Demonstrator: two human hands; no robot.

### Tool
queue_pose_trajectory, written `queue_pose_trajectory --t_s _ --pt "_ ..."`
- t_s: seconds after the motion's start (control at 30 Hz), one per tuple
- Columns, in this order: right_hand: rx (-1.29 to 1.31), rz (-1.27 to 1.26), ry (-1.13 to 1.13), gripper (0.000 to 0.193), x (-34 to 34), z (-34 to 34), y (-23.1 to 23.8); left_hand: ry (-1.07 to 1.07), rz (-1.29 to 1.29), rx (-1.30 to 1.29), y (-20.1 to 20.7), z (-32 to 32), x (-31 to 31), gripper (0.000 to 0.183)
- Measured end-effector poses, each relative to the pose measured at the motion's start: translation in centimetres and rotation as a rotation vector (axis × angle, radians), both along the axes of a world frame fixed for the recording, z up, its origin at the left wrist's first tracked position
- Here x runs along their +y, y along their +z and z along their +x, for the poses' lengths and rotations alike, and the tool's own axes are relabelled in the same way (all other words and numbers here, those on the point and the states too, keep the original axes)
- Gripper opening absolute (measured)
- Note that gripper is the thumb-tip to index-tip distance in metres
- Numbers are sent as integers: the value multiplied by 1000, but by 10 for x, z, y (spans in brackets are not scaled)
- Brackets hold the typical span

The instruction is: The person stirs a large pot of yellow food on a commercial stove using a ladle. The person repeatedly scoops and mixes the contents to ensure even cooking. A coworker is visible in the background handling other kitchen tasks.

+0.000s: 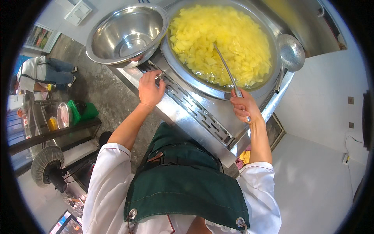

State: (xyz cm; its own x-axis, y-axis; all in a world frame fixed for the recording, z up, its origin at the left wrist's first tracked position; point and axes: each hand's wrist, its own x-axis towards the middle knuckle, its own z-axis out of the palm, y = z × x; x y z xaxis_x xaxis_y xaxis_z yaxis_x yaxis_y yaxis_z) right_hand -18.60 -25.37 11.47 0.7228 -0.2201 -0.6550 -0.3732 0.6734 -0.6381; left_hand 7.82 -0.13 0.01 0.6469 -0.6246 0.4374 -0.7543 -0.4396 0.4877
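My right hand (243, 104) is wrapped round the grip of a long-handled metal utensil (226, 66). Its far end is sunk among yellow cut pieces that look like potato (222, 35), lying in liquid, so the head's kind is hidden. They fill a wide, round metal wok (171, 64) set into a steel stove. On the slotted metal strip (191, 105) along the stove's front lies my left hand (151, 89), its thumb apart from the fingers and nothing visible in it. Just beyond that hand stands a large, shiny steel bowl (130, 41), with no food visible inside.
A big metal ladle (291, 52) rests at the stove's right edge, its handle toward me. At the left are a fan (48, 165), a green container (82, 111) and metal shelving. Another person (48, 72) stands farther off on the grey floor (93, 72).
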Motion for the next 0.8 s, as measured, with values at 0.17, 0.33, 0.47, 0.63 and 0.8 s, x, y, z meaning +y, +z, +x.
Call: queue_pose_trajectory --t_s 0.17,0.33,0.47,0.63,0.8 --pt "29 -142 -6 19 16 -26 26 3 -13 -14 -3 1 0 30" --pt "186 -531 105 18 15 -60 57 -6 -46 -32 -5 1 -1 27" --pt "396 -932 133 17 -16 -94 75 2 -34 -28 -4 1 0 26" --pt "776 -1642 284 37 -67 -95 41 -13 -34 -25 -3 2 0 24" --pt "878 -1176 292 34 -70 -89 27 -8 -75 3 -3 2 1 23"
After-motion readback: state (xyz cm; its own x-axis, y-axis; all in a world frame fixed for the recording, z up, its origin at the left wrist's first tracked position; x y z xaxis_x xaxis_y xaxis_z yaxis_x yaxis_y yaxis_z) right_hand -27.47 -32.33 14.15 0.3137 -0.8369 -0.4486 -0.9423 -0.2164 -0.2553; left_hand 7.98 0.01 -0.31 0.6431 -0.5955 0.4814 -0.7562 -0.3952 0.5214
